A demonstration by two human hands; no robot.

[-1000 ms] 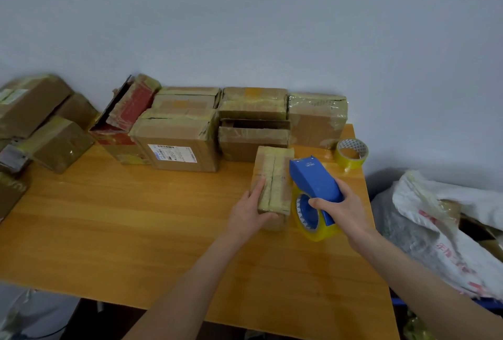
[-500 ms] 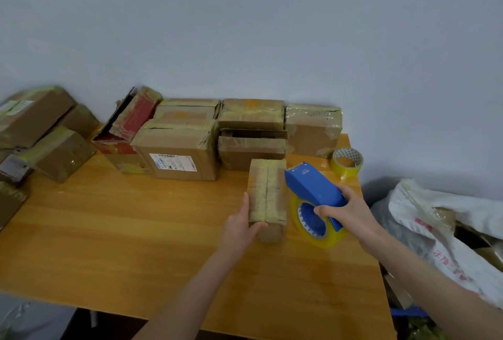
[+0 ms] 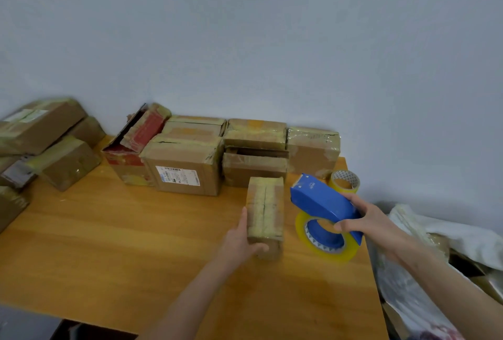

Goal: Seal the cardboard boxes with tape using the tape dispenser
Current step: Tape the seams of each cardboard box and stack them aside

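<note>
Bracing the small box point(image 3: 265, 210) on the table point(image 3: 114, 236), the left hand point(image 3: 241, 237) wraps its near corner while the right hand point(image 3: 374, 224) grips the tape dispenser point(image 3: 322, 205) just beside it. This looks like lining up for a strip. Next, the dispenser's front edge must land on the box's centre seam.

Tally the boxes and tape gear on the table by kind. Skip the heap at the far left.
Brown cardboard boxes: 6
Red box: 1
Tape dispenser, roll loaded: 1
Loose tape roll: 1
Total: 9
</note>
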